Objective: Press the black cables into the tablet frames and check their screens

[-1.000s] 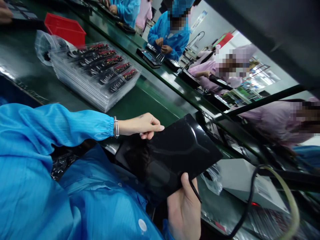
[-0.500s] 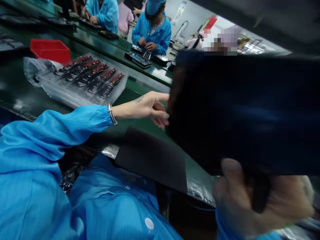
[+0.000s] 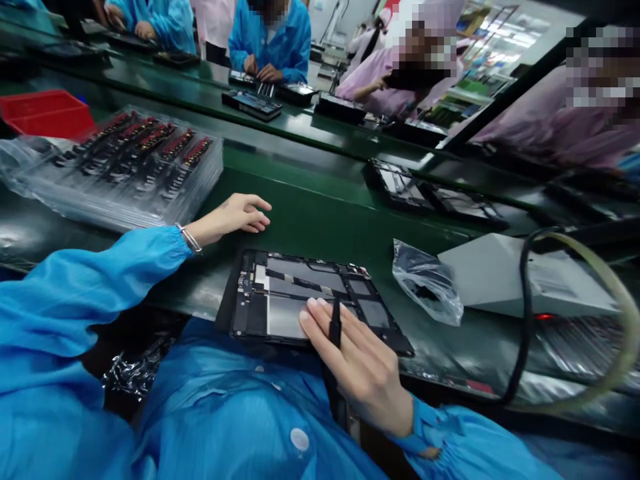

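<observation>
An opened tablet (image 3: 287,313) lies on a dark mat (image 3: 227,300) at the bench's near edge, with its battery plates and internal parts facing up. My right hand (image 3: 357,370) rests over its front edge, fingertips on the battery area. Slim black tweezers (image 3: 336,323) are held between the fingers of that hand, pointing up and away. Beyond the tablet's left corner, my left hand (image 3: 245,213) hovers above the green bench, fingers loosely spread and holding nothing.
Left stands a clear plastic tray stack (image 3: 150,180) of small red-and-black parts, beside a red bin (image 3: 45,113). Right are a plastic bag (image 3: 430,280), a grey box (image 3: 490,273) and a looped hose (image 3: 625,313). More opened tablets (image 3: 400,183) lie beyond; co-workers sit opposite.
The dark tablet, raised close before the camera in my right hand, is now down on the mat with its inside up. My left hand has come away from its edge. The view has swung right.
</observation>
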Action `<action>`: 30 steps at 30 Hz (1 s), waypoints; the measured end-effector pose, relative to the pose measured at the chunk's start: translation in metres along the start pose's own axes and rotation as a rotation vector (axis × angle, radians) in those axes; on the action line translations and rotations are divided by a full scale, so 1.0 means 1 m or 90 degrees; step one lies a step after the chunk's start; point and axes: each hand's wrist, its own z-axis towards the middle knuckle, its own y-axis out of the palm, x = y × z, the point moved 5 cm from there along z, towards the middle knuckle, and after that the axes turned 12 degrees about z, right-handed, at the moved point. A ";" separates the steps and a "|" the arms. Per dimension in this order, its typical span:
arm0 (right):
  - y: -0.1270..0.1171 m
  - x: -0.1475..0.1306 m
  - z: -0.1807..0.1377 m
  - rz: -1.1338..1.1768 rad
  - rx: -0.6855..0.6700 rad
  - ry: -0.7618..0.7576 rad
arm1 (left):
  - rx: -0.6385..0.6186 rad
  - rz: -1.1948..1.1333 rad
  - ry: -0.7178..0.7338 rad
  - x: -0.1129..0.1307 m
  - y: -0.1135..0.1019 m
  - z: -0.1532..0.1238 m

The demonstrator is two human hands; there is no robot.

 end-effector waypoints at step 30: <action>0.006 0.139 0.014 0.609 0.031 0.386 | -0.050 0.562 0.339 0.028 0.068 -0.056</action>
